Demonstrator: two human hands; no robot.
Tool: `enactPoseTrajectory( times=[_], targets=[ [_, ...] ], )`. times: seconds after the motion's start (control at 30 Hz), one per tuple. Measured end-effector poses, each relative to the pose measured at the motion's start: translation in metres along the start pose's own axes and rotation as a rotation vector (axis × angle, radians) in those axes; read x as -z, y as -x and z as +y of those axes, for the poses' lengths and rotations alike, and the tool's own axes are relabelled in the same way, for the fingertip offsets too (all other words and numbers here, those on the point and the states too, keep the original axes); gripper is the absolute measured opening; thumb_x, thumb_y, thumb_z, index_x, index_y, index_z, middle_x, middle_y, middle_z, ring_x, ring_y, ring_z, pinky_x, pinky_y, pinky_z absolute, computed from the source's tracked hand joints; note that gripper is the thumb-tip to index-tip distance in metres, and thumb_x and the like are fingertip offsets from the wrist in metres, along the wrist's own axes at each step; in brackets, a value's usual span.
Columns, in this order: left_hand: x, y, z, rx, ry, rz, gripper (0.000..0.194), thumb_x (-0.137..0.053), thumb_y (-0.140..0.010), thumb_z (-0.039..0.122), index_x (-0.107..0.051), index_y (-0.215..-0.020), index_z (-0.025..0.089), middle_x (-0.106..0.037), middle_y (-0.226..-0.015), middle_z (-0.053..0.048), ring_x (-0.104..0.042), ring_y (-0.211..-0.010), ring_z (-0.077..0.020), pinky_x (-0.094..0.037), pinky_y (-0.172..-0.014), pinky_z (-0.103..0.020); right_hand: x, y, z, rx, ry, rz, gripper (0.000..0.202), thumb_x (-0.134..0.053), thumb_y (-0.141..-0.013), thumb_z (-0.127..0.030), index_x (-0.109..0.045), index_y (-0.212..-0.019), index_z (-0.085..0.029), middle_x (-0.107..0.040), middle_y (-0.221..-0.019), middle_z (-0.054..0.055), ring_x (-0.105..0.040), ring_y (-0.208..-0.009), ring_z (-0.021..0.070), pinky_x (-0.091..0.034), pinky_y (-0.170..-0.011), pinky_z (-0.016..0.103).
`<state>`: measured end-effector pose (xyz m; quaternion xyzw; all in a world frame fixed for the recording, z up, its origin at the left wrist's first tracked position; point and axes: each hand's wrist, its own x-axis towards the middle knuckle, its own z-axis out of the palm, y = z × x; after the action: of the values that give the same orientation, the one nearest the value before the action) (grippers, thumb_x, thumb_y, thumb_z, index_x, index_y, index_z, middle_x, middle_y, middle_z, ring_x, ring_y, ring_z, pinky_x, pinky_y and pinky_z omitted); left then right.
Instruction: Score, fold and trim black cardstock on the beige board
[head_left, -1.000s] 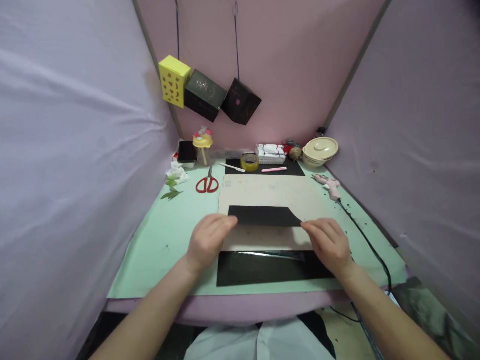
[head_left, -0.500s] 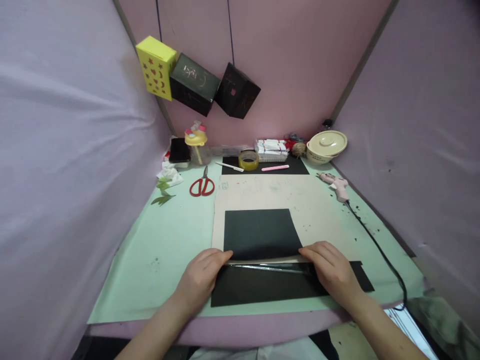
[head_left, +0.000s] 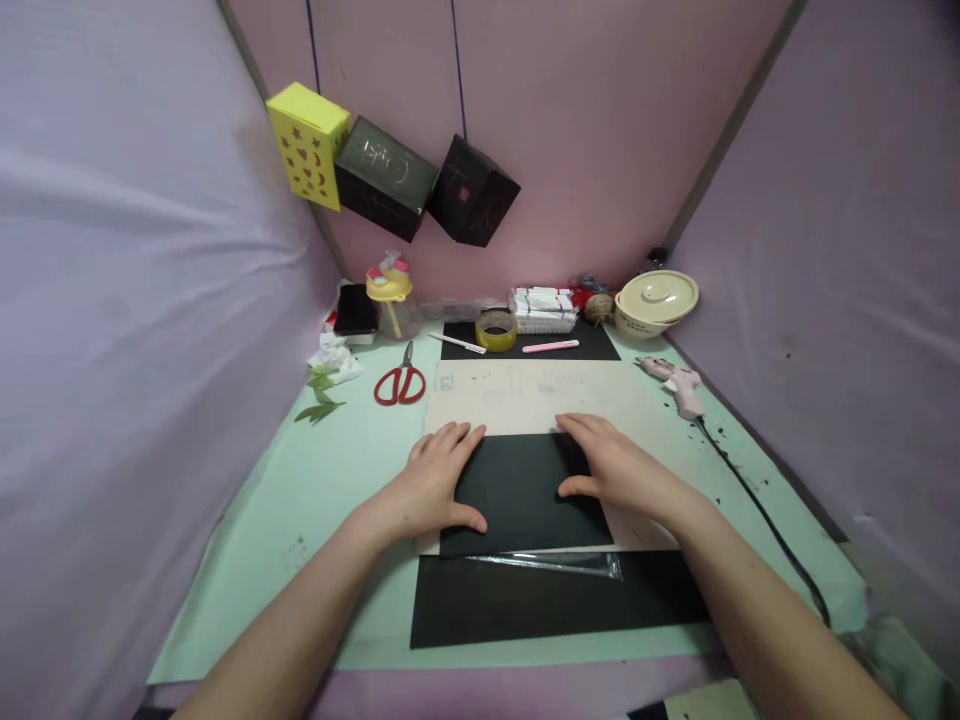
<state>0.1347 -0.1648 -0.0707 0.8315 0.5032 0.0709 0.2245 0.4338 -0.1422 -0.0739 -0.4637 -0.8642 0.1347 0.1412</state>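
Observation:
A sheet of black card [head_left: 529,495] lies on a large pale board [head_left: 495,405] in front of me. My left hand [head_left: 442,480] rests at the card's left edge, fingers spread and thumb over the card. Across from it, my right hand [head_left: 607,465] touches the card's right side, its thumb and fingers apart. Below the card, a strip of clear plastic [head_left: 555,564] pokes out from under the board. It lies on a larger black sheet [head_left: 555,605] along the table's near side.
Red-handled scissors [head_left: 400,384] lie left of the board. Behind it are a tape roll [head_left: 496,330], a white pen [head_left: 457,343] and a pink pen [head_left: 550,346]. A corded glue gun [head_left: 679,385] lies right. Boxes [head_left: 386,178] hang at the back; a lidded bowl [head_left: 656,300] stands back right.
Both hands have left the board's near edge and moved forward onto the card's sides, fingers opening. The board's near edge now lies lower, and more of the plastic strip shows.

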Motion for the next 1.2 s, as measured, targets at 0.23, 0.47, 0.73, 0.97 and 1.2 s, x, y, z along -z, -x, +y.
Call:
enactPoseTrajectory(
  times=[0.23,0.47,0.73,0.97,1.2],
  targets=[
    [-0.013,-0.009,-0.009,-0.061,-0.026,0.13,0.113,-0.082,-0.062,0.056,-0.018,-0.152,0.031,-0.037,-0.151,-0.012,-0.024,-0.143,-0.0368,-0.012,-0.116,-0.062,-0.014,-0.02,0.011,0.015,-0.005,-0.001,0.07,-0.083,-0.065,-0.044,-0.055,-0.124,-0.019,-0.051,-0.137,0.017,-0.043,-0.131,0.036,-0.042,-0.106,0.055],
    [-0.013,-0.007,-0.007,-0.139,0.061,0.346,0.082,-0.071,-0.083,0.029,-0.023,-0.149,0.038,-0.048,-0.136,-0.009,-0.043,-0.13,-0.0301,-0.034,-0.11,-0.053,-0.014,-0.02,0.007,-0.052,-0.177,0.233,0.017,-0.064,-0.086,-0.023,-0.054,-0.1,-0.023,-0.062,-0.111,0.008,-0.058,-0.107,0.025,-0.051,-0.088,0.044],
    [-0.01,-0.006,-0.014,-0.084,0.586,0.787,0.098,-0.076,-0.077,0.043,-0.011,-0.15,0.041,-0.046,-0.134,-0.01,-0.057,-0.117,-0.0273,-0.048,-0.101,-0.05,0.0,-0.003,-0.001,0.136,-0.382,0.84,0.029,-0.062,-0.078,-0.002,-0.059,-0.091,-0.027,-0.065,-0.086,0.004,-0.063,-0.083,0.024,-0.051,-0.074,0.044],
    [-0.008,0.0,-0.019,-0.147,0.627,0.661,0.101,-0.067,-0.071,0.069,-0.019,-0.151,0.032,-0.044,-0.141,-0.014,-0.043,-0.133,-0.0337,-0.032,-0.113,-0.055,0.004,-0.001,-0.004,0.261,-0.506,0.587,0.032,-0.055,-0.08,0.003,-0.058,-0.094,-0.025,-0.067,-0.092,0.006,-0.063,-0.089,0.0227,-0.052,-0.074,0.043],
    [0.003,0.004,-0.023,-0.148,0.897,0.433,0.094,-0.025,-0.074,0.089,-0.061,-0.127,0.02,-0.058,-0.133,-0.014,-0.049,-0.128,-0.035,-0.034,-0.113,-0.05,0.009,0.001,0.0,0.306,-0.504,0.398,0.03,-0.06,-0.082,-0.001,-0.062,-0.102,-0.024,-0.069,-0.093,0.005,-0.064,-0.088,0.0203,-0.054,-0.074,0.038]
  ],
)
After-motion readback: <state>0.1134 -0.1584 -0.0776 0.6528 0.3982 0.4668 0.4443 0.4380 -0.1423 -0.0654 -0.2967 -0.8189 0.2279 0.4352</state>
